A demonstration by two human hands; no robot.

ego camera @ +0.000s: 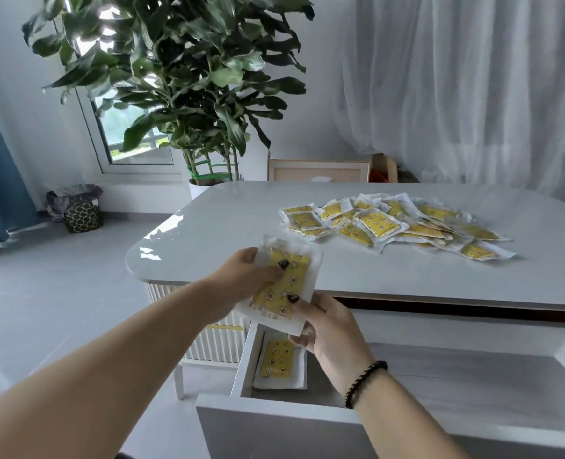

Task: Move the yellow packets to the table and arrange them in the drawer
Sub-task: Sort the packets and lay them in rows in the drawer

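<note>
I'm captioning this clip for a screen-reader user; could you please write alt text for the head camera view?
Both hands, left hand and right hand, hold one yellow packet above an open white drawer, where another packet already lies at the left end. A pile of yellow packets sits on the grey table, with a large potted plant behind.

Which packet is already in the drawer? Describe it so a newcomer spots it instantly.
Start at the white table, then drop to the open drawer below its near edge. In the drawer's left end lies one yellow packet, flat, beside the right hand. It alone is inside the drawer; the rest are piled on the tabletop or held.
</note>
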